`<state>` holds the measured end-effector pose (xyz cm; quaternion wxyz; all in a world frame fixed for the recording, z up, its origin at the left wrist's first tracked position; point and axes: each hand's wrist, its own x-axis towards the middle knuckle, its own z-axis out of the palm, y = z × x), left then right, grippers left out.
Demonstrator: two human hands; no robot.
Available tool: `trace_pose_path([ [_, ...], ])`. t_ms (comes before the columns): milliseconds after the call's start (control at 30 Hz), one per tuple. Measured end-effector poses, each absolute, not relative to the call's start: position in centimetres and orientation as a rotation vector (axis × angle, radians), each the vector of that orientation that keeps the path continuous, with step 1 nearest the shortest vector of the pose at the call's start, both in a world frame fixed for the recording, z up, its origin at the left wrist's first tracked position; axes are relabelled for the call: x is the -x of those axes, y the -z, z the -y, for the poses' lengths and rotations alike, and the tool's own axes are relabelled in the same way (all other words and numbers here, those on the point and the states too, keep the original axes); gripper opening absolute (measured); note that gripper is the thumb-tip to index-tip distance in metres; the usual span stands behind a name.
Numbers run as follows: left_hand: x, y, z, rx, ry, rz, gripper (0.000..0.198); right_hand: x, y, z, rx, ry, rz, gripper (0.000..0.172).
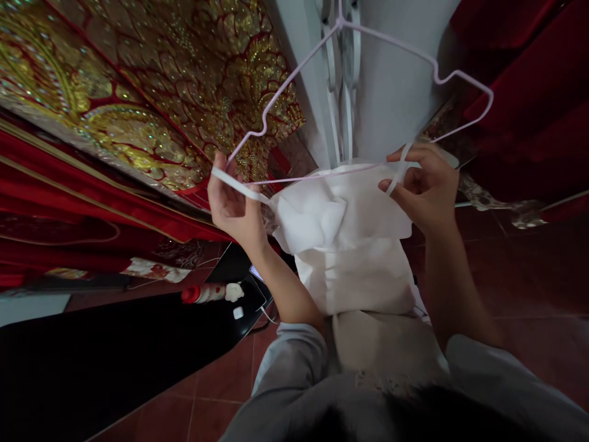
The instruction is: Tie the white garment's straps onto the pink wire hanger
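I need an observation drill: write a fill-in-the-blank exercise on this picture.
The left hand and right hand each spread a white ____ of the garment.
The lower bar of the clothes ____ runs between the hands.
Gold-embroidered cloth fills the picture's upper ____ corner.
The leftmost end of the bottle on the black surface is ____.
Missing words: strap; hanger; left; red.
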<state>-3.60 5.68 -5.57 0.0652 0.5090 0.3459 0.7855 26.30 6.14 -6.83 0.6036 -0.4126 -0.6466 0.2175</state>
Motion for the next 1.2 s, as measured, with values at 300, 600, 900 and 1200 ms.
trace_pose_path([
  [300, 2.5, -0.3, -6.5, -1.882, -1.644, -1.297, 0.031, -26.5, 7.5, -6.3, 1.065, -0.431, 1.514, 0.04],
  [600, 1.7, 1.2, -6.1, -1.61, -1.91, -1.2, 0.034, -26.1, 7.4, -6.3, 1.0, -0.381, 1.494, 0.036],
  [900, -3.7, 5.8, -5.3, -0.932, -1.992, -0.953, 0.023, -25.2, 7.4, -6.0, 0.977, -0.358, 1.543, 0.033],
  [1200, -4.4, 6.3, -5.0, -1.022, -1.994, -0.861, 0.029, -35.7, 7.1, -11.5, 0.773, 0.149, 1.186, 0.023],
])
